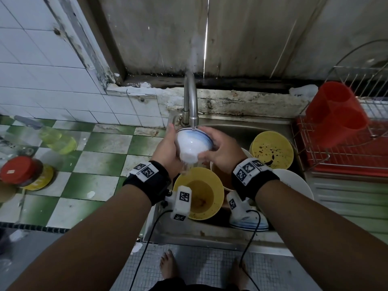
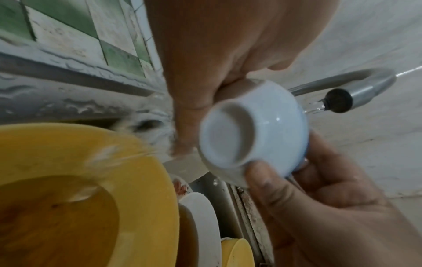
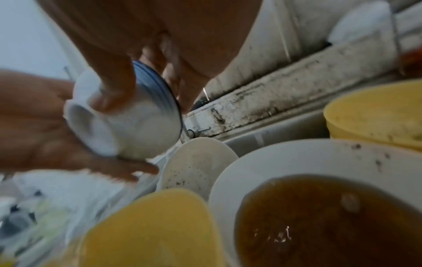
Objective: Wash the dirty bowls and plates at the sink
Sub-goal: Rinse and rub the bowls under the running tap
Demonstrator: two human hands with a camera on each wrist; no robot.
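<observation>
Both sets of fingers are clamped on one small white bowl with a blue-banded rim (image 1: 193, 143). The left hand (image 1: 168, 153) cups its left side near the foot, and the right hand (image 1: 220, 152) wraps the right side, thumb on the outer wall and fingers (image 3: 175, 72) seemingly curled over the rim. The bowl is held tilted, foot toward the person and mouth turned up and away, right under the faucet spout (image 1: 193, 120), probably so the stream strikes the inside and drains off the low edge; water falls from it toward the dishes beneath.

Directly below, in the steel sink (image 1: 241, 127), waits a yellow bowl (image 1: 198, 192) holding brownish water, catching the runoff. To its right sit a white bowl of brown liquid (image 3: 319, 207), a spattered yellow bowl (image 1: 271, 151) farther back, and white plates (image 1: 294, 185), all apparently unwashed. Right of the sink, a wire drying rack (image 1: 344, 148) with a red cutlery holder (image 1: 333, 114) looks the likely place for rinsed pieces. On the tiled worktop (image 1: 100, 156) to the left lie a soap bottle (image 1: 56, 137) and a red-lidded jar (image 1: 23, 171).
</observation>
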